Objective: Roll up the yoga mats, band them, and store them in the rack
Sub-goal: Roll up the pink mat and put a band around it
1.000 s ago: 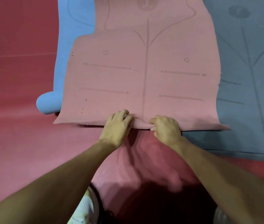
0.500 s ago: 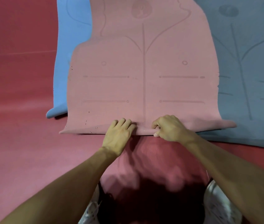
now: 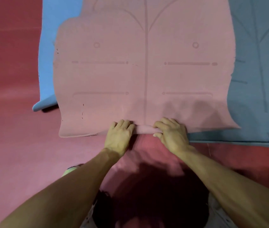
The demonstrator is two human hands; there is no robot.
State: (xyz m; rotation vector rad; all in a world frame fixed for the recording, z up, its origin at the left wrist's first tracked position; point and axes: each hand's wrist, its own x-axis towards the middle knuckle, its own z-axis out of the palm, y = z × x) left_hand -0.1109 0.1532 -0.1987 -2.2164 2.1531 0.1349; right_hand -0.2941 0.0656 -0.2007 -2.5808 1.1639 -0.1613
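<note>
A pink yoga mat (image 3: 143, 76) with printed alignment lines lies flat on the red floor, stretching away from me. Its near edge is curled into a small tight roll at the middle. My left hand (image 3: 119, 134) presses on that roll just left of the centre line, fingers curved over it. My right hand (image 3: 171, 133) grips the roll just right of the centre line, thumb under and fingers over. The mat's near left corner still lies flat on the floor.
A light blue mat (image 3: 48, 55) lies under the pink one on the left, its near corner lifted. A grey-blue mat (image 3: 259, 79) lies flat on the right. Red floor (image 3: 11, 145) surrounds them. My shoes show near the bottom.
The view has moved closer over the pink mat. Both hands have kept hold of the near edge and curled it slightly further forward; the blue mat's rolled end is no longer seen.
</note>
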